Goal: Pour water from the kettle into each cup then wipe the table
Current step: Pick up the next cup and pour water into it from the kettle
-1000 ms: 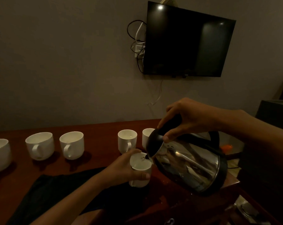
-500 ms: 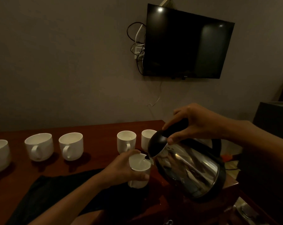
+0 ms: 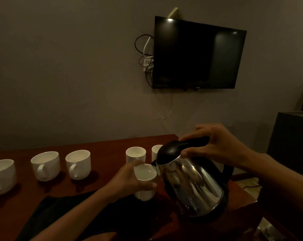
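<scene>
1. Head view, the hands: the right hand [image 3: 215,145] is closed over the black handle and lid of the steel kettle [image 3: 192,185], thumb on the near side, and tips the spout leftward. The left hand [image 3: 129,180] is wrapped around a small white cup [image 3: 144,181], held up just above the table [image 3: 103,148] with its rim touching or nearly touching the spout.

2. Head view, the rest: beyond the left hand stand two more small cups [image 3: 135,154], one half hidden behind the kettle lid. Farther to the left of that hand sit two mugs [image 3: 78,164] and a wider cup [image 3: 1,176] at the frame edge. A dark cloth [image 3: 74,211] lies under the left forearm, near the table's front edge.

3. Step in hand: pouring into the held cup, which looks partly filled (the light is too dim to see a stream).

4. Next move, as I judge it: level the kettle to stop the flow, set the cup down upright, then take up an unfilled one. The wiping with the cloth comes last.

5. Writing: none can be read; a small mark on the lower bezel of the wall television [image 3: 196,54] is too small to make out.
</scene>
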`<move>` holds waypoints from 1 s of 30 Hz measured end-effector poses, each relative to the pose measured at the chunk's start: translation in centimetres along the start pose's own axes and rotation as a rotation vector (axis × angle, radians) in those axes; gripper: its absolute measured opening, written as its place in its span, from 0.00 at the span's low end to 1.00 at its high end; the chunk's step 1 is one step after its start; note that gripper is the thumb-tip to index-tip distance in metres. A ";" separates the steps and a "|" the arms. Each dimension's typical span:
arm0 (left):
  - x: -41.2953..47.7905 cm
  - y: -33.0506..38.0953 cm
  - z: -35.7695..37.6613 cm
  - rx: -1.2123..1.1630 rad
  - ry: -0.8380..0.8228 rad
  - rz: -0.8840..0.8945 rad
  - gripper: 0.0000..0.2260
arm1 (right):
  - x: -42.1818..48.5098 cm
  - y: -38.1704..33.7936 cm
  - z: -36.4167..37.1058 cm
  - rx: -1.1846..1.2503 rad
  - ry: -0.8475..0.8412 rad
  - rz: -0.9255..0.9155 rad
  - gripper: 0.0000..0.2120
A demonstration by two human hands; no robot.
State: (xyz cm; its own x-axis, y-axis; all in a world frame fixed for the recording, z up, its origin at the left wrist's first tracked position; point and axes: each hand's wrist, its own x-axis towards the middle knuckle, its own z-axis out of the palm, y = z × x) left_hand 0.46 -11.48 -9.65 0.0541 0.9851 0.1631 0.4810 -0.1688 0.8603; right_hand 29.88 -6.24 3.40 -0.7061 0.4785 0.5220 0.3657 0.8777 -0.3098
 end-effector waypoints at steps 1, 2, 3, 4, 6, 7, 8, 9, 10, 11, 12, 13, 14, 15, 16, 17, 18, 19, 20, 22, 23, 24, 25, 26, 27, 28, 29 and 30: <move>-0.1 0.3 -0.3 0.009 0.015 -0.001 0.40 | -0.2 0.2 0.2 0.010 0.022 0.007 0.23; -0.2 0.5 -0.7 0.014 0.031 -0.004 0.38 | -0.3 0.4 0.4 0.019 0.045 0.012 0.22; -0.3 0.8 -1.0 0.014 0.050 -0.007 0.36 | -0.5 0.5 0.6 0.026 0.067 0.017 0.22; -0.4 1.0 -1.5 0.020 0.073 -0.012 0.35 | -0.7 0.6 0.9 0.033 0.091 0.023 0.22; -0.5 1.2 -2.5 0.052 0.126 -0.033 0.32 | -1.0 0.8 1.6 0.045 0.150 0.044 0.23; -0.5 1.1 -3.1 0.070 0.154 -0.039 0.32 | -1.1 1.0 1.9 0.051 0.182 0.056 0.24; -0.5 1.0 -3.6 0.086 0.178 -0.045 0.33 | -1.3 1.1 2.1 0.058 0.210 0.069 0.24; -0.5 0.9 -4.1 0.094 0.199 -0.057 0.34 | -1.4 1.3 2.4 0.063 0.235 0.081 0.24; -0.5 0.8 -4.5 0.095 0.216 -0.077 0.34 | -1.6 1.5 2.7 0.065 0.255 0.090 0.24; -0.5 0.7 -4.9 0.090 0.234 -0.099 0.34 | -1.7 1.7 3.0 0.063 0.275 0.096 0.24; -0.5 0.4 -5.3 0.094 0.252 -0.119 0.34 | -1.8 1.8 3.3 0.060 0.297 0.102 0.25; -0.4 0.2 -5.7 0.113 0.279 -0.133 0.33 | -1.9 1.9 3.5 0.059 0.320 0.112 0.25; -0.3 -0.1 -6.1 0.141 0.314 -0.144 0.32 | -1.9 2.0 3.8 0.064 0.339 0.122 0.25; -0.1 -0.3 -6.5 0.161 0.351 -0.156 0.32 | -1.9 2.2 4.0 0.073 0.356 0.133 0.25; 0.1 -0.7 -6.8 0.168 0.386 -0.166 0.34 | -1.9 2.3 4.2 0.080 0.368 0.140 0.25; 0.2 -0.9 -7.1 0.173 0.418 -0.173 0.36 | -1.9 2.4 4.4 0.086 0.377 0.145 0.25; 0.4 -1.2 -7.3 0.180 0.445 -0.179 0.38 | -1.9 2.6 4.6 0.093 0.385 0.149 0.25; 0.5 -1.5 -7.6 0.185 0.468 -0.188 0.39 | -1.9 2.7 4.7 0.101 0.390 0.155 0.25; 0.8 -1.9 -7.8 0.188 0.484 -0.199 0.41 | -2.0 2.9 4.8 0.106 0.395 0.159 0.26; 1.2 -2.5 -8.2 0.196 0.499 -0.219 0.42 | -2.1 3.2 4.9 0.117 0.409 0.164 0.25; 1.5 -2.7 -8.2 0.197 0.499 -0.229 0.43 | -2.2 3.3 5.0 0.125 0.416 0.168 0.25; 1.8 -3.0 -8.3 0.196 0.499 -0.240 0.43 | -2.3 3.4 5.1 0.135 0.423 0.171 0.25; 2.0 -3.2 -8.2 0.195 0.498 -0.250 0.42 | -2.4 3.4 5.2 0.149 0.429 0.175 0.25; 2.2 -3.5 -8.1 0.196 0.502 -0.258 0.42 | -2.5 3.5 5.3 0.163 0.437 0.177 0.24; 2.5 -3.7 -8.0 0.198 0.509 -0.266 0.41 | -2.6 3.6 5.5 0.172 0.447 0.177 0.24; 2.7 -3.9 -7.9 0.198 0.514 -0.276 0.41 | -2.7 3.8 5.6 0.175 0.455 0.180 0.24; 2.9 -4.0 -7.8 0.189 0.513 -0.292 0.41 | -2.8 3.9 5.7 0.175 0.459 0.183 0.24; 3.1 -4.1 -7.7 0.182 0.506 -0.310 0.41 | -3.0 4.0 5.9 0.170 0.464 0.186 0.24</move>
State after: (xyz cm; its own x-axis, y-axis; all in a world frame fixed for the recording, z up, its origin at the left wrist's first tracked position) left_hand -8.09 -7.96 -8.92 -0.5127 0.8424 0.1660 0.5520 0.1753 0.8152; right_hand 29.89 -4.29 -4.05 -0.2820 0.6215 0.7309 0.3286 0.7783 -0.5351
